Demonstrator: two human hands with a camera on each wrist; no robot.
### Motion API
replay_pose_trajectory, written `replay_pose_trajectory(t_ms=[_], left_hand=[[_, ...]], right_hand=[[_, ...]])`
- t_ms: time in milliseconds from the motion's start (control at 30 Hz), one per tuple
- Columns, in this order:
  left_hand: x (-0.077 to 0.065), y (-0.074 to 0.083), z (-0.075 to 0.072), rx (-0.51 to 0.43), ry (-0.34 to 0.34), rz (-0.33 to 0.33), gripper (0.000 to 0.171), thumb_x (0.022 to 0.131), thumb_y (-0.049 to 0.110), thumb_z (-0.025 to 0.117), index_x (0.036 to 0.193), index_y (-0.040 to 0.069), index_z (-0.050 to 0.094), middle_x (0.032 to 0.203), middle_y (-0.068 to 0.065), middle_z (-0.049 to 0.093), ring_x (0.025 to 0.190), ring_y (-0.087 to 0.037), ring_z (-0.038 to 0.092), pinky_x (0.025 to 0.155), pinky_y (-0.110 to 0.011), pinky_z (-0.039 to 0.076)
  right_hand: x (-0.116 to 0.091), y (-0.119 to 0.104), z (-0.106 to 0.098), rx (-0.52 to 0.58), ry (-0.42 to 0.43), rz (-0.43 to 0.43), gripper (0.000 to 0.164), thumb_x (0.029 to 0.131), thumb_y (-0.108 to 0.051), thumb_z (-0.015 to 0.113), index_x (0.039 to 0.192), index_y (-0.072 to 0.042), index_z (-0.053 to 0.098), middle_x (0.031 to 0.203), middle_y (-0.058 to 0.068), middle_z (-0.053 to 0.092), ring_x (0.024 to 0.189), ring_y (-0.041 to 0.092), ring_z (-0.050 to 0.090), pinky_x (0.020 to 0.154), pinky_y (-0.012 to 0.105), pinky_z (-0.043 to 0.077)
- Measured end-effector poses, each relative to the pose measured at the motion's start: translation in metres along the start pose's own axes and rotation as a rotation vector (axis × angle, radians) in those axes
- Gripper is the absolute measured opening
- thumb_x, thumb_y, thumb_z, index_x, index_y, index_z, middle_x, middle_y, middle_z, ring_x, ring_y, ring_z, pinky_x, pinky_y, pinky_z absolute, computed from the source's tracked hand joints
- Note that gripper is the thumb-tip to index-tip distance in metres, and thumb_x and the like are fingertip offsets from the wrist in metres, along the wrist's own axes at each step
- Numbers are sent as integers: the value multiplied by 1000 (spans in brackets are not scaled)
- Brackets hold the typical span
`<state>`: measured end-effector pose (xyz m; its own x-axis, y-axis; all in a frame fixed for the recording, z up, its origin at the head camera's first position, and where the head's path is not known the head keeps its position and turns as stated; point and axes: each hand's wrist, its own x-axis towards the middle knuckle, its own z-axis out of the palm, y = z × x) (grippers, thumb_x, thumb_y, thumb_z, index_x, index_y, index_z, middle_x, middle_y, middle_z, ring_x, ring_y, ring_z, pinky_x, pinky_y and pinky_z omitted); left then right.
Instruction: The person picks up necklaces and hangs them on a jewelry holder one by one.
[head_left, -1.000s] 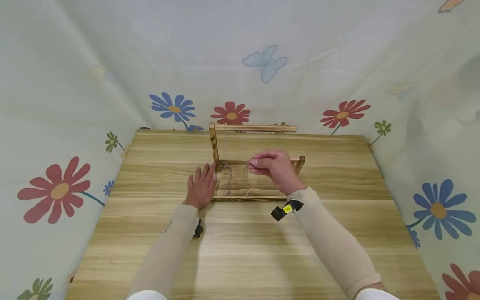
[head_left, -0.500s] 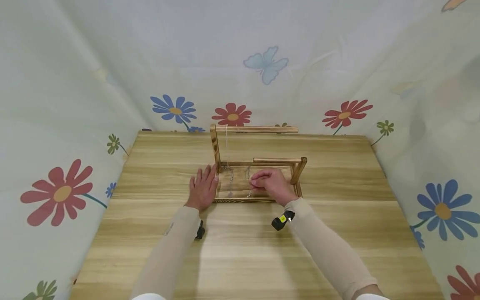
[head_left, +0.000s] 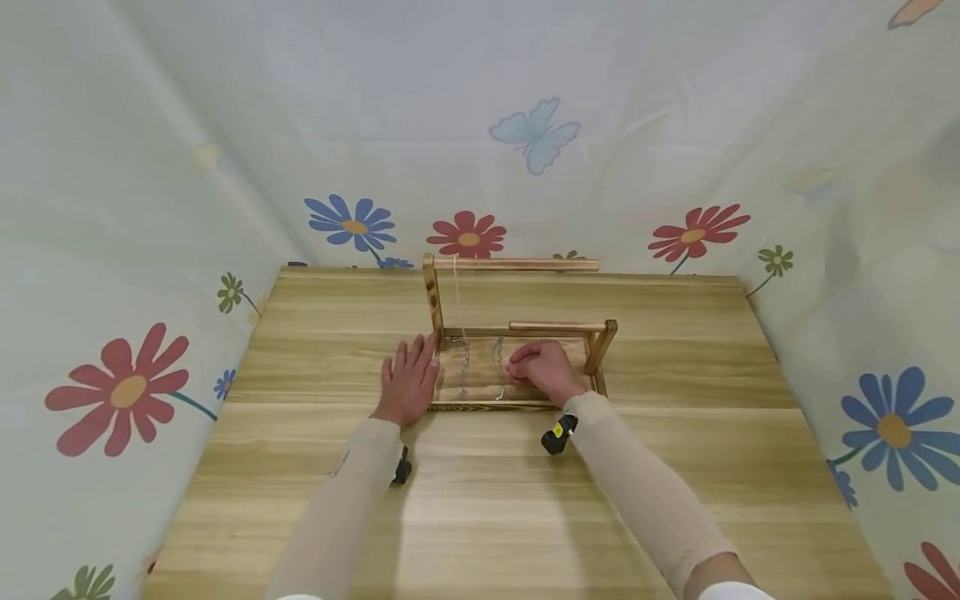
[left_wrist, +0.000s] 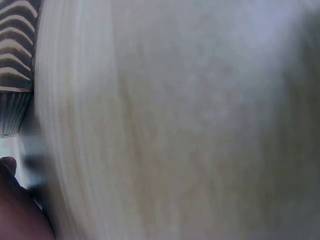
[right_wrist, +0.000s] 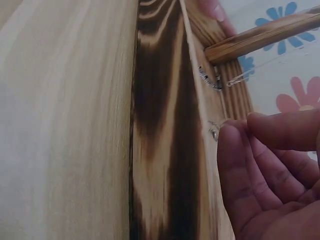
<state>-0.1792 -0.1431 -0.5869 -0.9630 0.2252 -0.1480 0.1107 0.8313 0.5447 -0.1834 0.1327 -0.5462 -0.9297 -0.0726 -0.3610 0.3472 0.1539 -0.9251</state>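
A wooden jewelry stand [head_left: 517, 407] has a tray base, a tall left post with an upper bar, and a shorter right post with a lower bar. My left hand [head_left: 408, 382] lies spread on the table, fingers against the stand's left side. One silver chain [head_left: 466, 367] lies in the tray's left part; a thin pale strand runs from the upper bar down to it. A second silver chain [head_left: 500, 367] lies farther right. Just beside it, my right hand [head_left: 546, 369] has thumb and forefinger tips together; I cannot tell whether they pinch anything.
The stand rests on a wood-grain table [head_left: 480, 500]. Behind and around the table hangs a pale curtain [head_left: 375, 108] printed with flowers and butterflies. The upper bar [head_left: 517, 264] and lower bar [head_left: 558, 326] stick out above the tray.
My right hand has come down from the lower bar into the tray, then shifted slightly right of the second chain. The left hand has stayed at the stand's side.
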Motion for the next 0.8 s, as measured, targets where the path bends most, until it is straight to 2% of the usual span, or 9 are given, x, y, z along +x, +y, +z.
replay_pose_trajectory(t_ms=[167,333,533,667,800], left_hand=[[2,-2,2,2,2,-7,60,113,50,13,170,31,5,178,-4,6,165,-38,-5,129,-64,-7],[4,-4,6,-20,31,7,60,113,48,15,170,29,8,178,-7,9,164,-41,-3,128,-66,-7],[3,-3,6,-44,55,18,60,113,47,18,170,26,13,177,-11,13,163,-44,0,127,-68,-6],[3,-3,7,-44,47,13,61,113,48,16,170,27,11,177,-9,12,164,-43,-2,127,-66,-7],[3,-5,7,-53,37,9,61,113,50,14,170,28,10,178,-9,10,164,-42,-3,127,-66,-9]], right_hand=[[9,4,4,-158,57,-42,13,85,3,75,98,4,74,88,10,77,72,11,71,67,26,60],[11,3,8,-325,112,-92,10,80,-3,77,90,-3,77,86,9,77,76,16,65,65,25,51],[23,1,15,-414,186,-72,10,78,-5,72,84,-9,78,92,8,76,87,22,64,76,31,51],[31,1,20,-423,199,-82,6,82,-6,73,81,-6,78,94,11,78,93,23,68,87,37,55],[34,0,23,-464,210,-77,7,85,-9,75,82,-7,80,94,9,79,92,24,69,88,40,57]])
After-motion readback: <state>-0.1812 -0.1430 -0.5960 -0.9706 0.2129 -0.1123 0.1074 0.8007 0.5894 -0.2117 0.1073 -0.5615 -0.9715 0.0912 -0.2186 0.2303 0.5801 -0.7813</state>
